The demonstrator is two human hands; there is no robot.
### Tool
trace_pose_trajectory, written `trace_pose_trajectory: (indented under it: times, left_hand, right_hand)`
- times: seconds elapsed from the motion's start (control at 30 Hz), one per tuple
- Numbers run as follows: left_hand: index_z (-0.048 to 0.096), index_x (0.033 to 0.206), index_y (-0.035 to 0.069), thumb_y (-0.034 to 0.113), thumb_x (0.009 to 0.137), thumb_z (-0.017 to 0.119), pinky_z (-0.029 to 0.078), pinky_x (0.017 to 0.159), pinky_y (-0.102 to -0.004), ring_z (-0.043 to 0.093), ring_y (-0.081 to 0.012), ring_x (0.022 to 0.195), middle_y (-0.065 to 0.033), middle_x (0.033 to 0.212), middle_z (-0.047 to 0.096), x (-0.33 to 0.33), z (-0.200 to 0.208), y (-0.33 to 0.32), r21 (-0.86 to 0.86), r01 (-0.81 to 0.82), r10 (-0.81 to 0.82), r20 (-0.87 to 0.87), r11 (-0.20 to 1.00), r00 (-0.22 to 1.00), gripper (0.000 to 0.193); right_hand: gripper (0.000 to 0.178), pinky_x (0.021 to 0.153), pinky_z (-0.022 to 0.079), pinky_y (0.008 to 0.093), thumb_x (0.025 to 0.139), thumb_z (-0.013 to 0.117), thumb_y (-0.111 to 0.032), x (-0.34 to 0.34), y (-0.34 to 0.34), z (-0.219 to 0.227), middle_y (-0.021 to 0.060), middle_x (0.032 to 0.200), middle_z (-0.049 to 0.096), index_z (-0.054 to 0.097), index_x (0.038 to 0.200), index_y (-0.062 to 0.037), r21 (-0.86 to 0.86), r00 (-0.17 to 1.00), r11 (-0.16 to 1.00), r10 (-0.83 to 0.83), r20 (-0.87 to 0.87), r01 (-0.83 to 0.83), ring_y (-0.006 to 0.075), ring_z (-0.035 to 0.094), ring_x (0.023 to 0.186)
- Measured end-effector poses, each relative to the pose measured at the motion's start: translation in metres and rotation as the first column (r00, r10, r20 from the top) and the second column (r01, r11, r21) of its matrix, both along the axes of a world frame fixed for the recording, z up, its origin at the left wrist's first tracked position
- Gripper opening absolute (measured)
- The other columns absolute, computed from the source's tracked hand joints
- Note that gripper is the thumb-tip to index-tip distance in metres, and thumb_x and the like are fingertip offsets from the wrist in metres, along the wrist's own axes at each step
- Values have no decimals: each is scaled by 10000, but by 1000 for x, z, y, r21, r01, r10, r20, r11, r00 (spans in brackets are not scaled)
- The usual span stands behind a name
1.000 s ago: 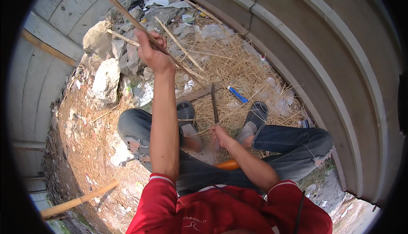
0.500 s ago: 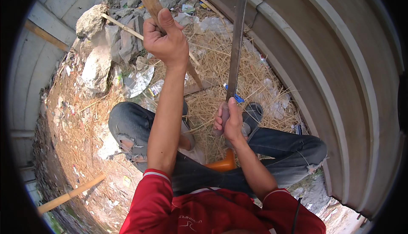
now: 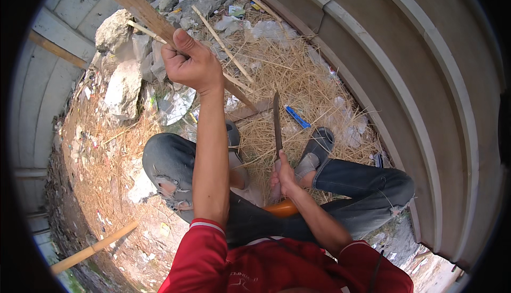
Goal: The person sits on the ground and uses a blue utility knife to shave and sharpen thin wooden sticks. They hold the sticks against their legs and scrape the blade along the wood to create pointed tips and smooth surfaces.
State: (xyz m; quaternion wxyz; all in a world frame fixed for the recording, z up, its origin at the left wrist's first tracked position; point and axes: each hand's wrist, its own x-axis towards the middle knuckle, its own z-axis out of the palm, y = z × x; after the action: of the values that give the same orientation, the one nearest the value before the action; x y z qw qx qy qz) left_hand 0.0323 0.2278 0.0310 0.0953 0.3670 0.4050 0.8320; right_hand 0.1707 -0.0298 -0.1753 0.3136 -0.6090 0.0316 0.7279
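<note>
My left hand (image 3: 194,64) grips a long brown wooden pole (image 3: 133,8), thumb pointing up along it. The pole slants from the upper left down to the right, its lower end by a flat piece of wood (image 3: 247,112) between my feet. In my right hand (image 3: 283,177) is the handle of a machete (image 3: 278,125). Its dark, narrow blade points up and away from me, to the right of the pole's lower end and apart from it. A pale thin stick (image 3: 223,43) lies on the straw beyond my left hand.
Straw (image 3: 314,93) and scraps cover the ground. A blue plastic object (image 3: 297,117) lies near my right foot. Rocks (image 3: 123,88) are piled at the far left. A ribbed metal wall (image 3: 372,64) curves along the right. Something orange (image 3: 282,208) is beneath me.
The machete has come down and nearer to me, its blade now appearing shorter. My left hand has shifted left, tilting the pole further left. The pale stick beyond that hand now shows.
</note>
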Motion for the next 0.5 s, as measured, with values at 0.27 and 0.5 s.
trace_pose_trajectory:
  times: [0.27,0.5]
  left_hand:
    - [482,767,74,446,995,641,313,493,-187,436,-29,527,48,597,485,12,-6,-7,46,56,-54,-32,997,998,464]
    - [463,733,83,414,1012,624,299,449,-207,415,-38,470,41,531,453,12,-5,-10,63,50,-49,-25,997,998,462]
  right_hand:
    - [661,414,337,284,1032,366,-614,0,54,100,31,564,466,481,685,-63,826,964,563,-226,140,12,129,425,442]
    - [666,443,360,308,957,427,-738,5,-6,-14,24,543,410,462,755,-104,-130,997,990,59,46,-53,137,385,431]
